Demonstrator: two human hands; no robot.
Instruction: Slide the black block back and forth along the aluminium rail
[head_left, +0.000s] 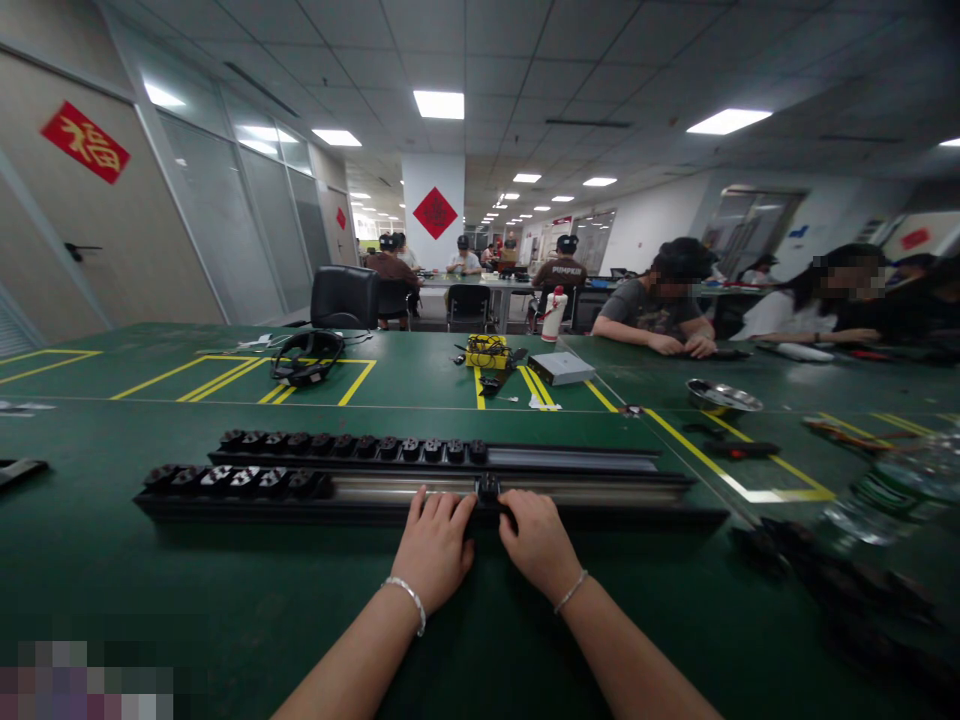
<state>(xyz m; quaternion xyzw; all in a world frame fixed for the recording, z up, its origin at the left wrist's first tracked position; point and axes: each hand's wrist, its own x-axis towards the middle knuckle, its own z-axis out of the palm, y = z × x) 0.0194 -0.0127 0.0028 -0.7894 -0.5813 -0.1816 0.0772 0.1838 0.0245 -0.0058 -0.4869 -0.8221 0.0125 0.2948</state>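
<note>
Two long black rails point(420, 514) lie one behind the other across the green table. A single small black block point(488, 487), which looks like a socket module, sits on the front rail between my hands. My left hand point(433, 545) rests over the rail's near edge, its index fingertip against the block's left side. From the right, my right hand point(541, 540) has curled fingers touching the block. Several similar black modules point(244, 480) line the left part of the front rail. Another row of modules point(365, 446) fills the left half of the rear rail point(577, 460).
Behind the rails are a black headset point(307, 357), a yellow box with cables point(487, 350) and a grey box point(560, 369). To the right are a metal bowl point(724, 396), a plastic bottle point(896, 490) and dark parts point(847, 580). People sit at the table's far right.
</note>
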